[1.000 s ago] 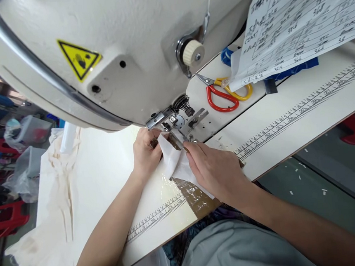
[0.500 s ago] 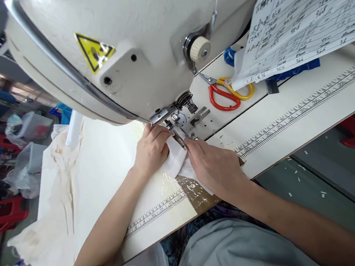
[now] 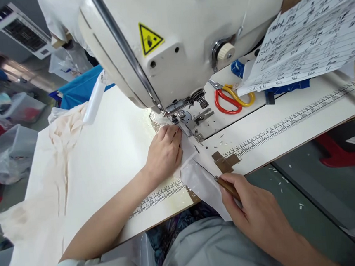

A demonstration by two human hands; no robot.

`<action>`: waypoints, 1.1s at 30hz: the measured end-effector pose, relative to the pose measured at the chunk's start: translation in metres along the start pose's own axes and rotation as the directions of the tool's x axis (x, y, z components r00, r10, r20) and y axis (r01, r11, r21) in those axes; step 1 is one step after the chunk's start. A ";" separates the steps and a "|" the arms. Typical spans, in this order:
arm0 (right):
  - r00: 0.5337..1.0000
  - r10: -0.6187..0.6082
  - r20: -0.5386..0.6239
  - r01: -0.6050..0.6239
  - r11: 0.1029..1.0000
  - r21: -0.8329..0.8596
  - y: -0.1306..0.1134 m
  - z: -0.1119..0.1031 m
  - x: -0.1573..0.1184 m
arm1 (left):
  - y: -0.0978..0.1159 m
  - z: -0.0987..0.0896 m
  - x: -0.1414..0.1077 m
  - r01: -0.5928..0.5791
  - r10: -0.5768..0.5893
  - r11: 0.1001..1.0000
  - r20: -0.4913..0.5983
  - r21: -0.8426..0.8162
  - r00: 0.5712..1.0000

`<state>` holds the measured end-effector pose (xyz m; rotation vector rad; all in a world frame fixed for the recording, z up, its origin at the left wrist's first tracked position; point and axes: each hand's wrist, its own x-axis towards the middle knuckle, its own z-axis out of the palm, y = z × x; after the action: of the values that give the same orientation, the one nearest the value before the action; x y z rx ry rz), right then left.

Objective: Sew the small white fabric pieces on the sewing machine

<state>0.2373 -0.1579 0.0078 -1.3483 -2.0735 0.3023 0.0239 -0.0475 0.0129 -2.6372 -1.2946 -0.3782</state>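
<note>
The work looks partway: one white fabric piece [image 3: 202, 184] reaches the presser foot area of one sewing machine [image 3: 183, 29], its remainder trailing past the near table edge; any finished stitching is indiscernible. The left hand [image 3: 165, 150] presses the fabric, a pinch being impossible to tell; the right hand [image 3: 259, 212] grips one awl [image 3: 227, 185]. One pair of scissors [image 3: 222, 89] lies beyond.
</note>
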 end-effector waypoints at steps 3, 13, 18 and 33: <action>1.000 -0.014 -0.015 0.014 0.999 -0.039 0.003 0.001 0.005 | 0.000 0.000 -0.005 -0.005 0.006 0.998 0.001 -0.065 1.000; 0.998 -0.056 0.028 0.060 0.989 -0.138 0.004 0.000 0.011 | 0.002 -0.003 -0.012 0.039 -0.030 0.993 0.083 -0.110 0.996; 0.993 -0.107 0.041 0.113 0.970 -0.217 0.003 -0.001 0.022 | 0.007 -0.001 -0.010 0.085 -0.076 0.994 0.129 -0.063 0.989; 0.989 -0.126 0.081 0.142 0.959 -0.244 0.000 0.003 0.037 | 0.020 -0.005 -0.016 0.063 -0.059 0.996 0.071 -0.059 0.996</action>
<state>0.2252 -0.1246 0.0199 -1.3463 -2.3056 0.0261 0.0299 -0.0734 0.0117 -2.6879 -1.4093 -0.3433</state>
